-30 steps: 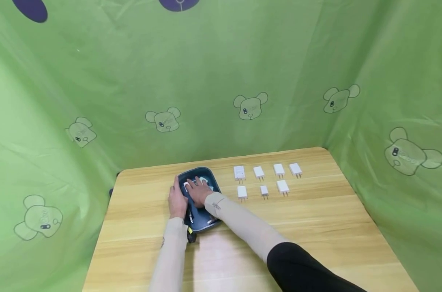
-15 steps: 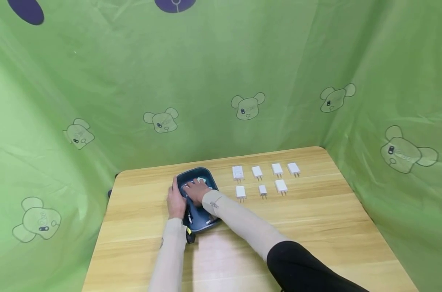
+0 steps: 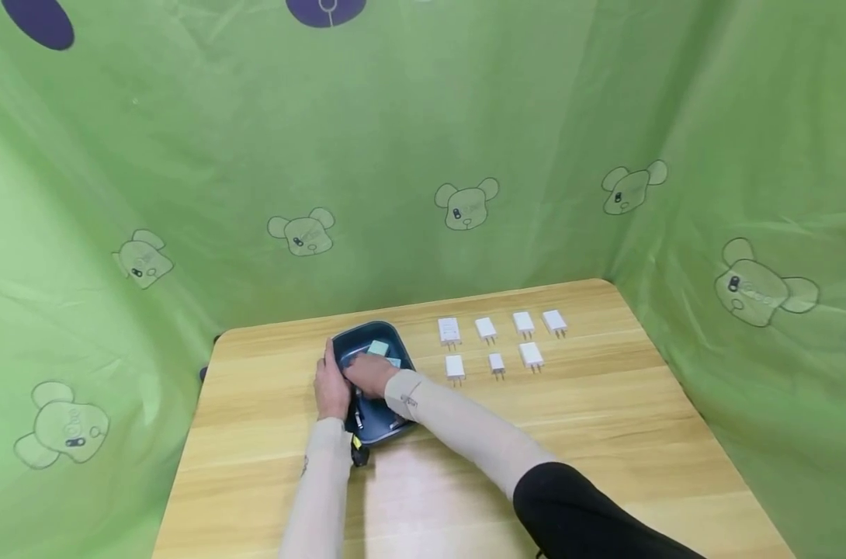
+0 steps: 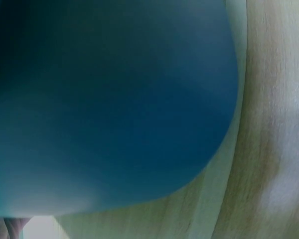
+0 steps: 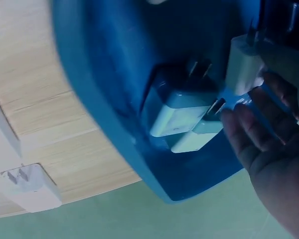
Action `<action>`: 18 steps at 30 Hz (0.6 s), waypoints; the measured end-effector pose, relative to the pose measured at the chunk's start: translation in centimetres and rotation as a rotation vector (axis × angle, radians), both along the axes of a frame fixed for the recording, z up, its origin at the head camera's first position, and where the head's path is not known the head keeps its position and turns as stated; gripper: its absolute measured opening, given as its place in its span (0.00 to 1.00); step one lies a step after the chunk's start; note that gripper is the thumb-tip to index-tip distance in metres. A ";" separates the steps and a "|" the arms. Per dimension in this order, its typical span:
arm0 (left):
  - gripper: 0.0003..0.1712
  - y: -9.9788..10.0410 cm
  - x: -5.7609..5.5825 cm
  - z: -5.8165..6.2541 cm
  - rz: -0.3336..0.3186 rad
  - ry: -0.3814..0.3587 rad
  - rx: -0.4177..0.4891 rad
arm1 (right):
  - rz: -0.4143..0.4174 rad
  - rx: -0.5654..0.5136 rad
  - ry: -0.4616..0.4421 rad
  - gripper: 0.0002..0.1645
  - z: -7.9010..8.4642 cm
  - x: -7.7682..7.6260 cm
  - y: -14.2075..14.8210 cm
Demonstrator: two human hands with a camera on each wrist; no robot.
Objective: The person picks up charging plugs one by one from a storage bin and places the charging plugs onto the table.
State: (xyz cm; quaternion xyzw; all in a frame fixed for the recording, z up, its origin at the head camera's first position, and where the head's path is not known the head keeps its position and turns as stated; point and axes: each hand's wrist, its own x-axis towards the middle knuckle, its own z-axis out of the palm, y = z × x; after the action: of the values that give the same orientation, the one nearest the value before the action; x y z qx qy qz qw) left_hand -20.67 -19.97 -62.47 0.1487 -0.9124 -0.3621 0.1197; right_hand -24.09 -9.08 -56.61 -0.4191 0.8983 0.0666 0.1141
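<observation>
A dark blue plastic bin [image 3: 370, 436] stands on the table, holding several chargers. My left hand [image 3: 331, 388] grips its left rim, fingers along the outer wall and thumb at the rim; the left wrist view mostly shows the bin's wall [image 4: 139, 124]. My right hand [image 3: 369, 374] reaches inside. In the right wrist view its curled fingers [image 5: 254, 129] hold a small white charger [image 5: 241, 64], prongs pointing away from the fingers. Beside it lie a larger charger [image 5: 184, 102] and a pale charger [image 5: 194, 141]; the right fingertips are hidden in the head view.
Right of the bin, white chargers lie in two rows, among them a front charger [image 3: 455, 367] and a far-right charger [image 3: 554, 321]. A small black item with a yellow mark [image 3: 358, 450] sits by the left wrist. A green curtain [image 3: 395, 140] surrounds the wooden table [image 3: 570, 435].
My right hand, earlier spread flat over the chargers in the bin, has drawn its fingers together deeper inside, uncovering pale chargers behind it. The left hand stays at the rim.
</observation>
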 end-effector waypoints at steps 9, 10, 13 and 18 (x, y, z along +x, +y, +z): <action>0.50 0.2 -0.1 -0.1 0.014 0.004 -0.048 | 0.016 0.026 -0.022 0.18 -0.6 -0.6 0.7; 0.51 0.2 -0.1 -0.1 0.016 -0.004 -0.039 | 0.009 0.028 -0.034 0.18 -0.6 -0.7 0.7; 0.52 0.2 -0.1 0.0 0.021 -0.005 -0.031 | -0.004 0.020 -0.077 0.17 -0.7 -0.7 0.9; 0.53 0.1 -0.2 0.0 0.023 -0.003 -0.044 | -0.033 0.000 -0.147 0.19 -0.2 -0.2 1.3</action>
State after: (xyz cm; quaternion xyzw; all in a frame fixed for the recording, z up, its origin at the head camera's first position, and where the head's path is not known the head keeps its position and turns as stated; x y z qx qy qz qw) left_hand -20.87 -19.83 -62.50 0.1571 -0.9185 -0.3405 0.1255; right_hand -24.33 -7.82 -56.78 -0.4078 0.8944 0.0336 0.1809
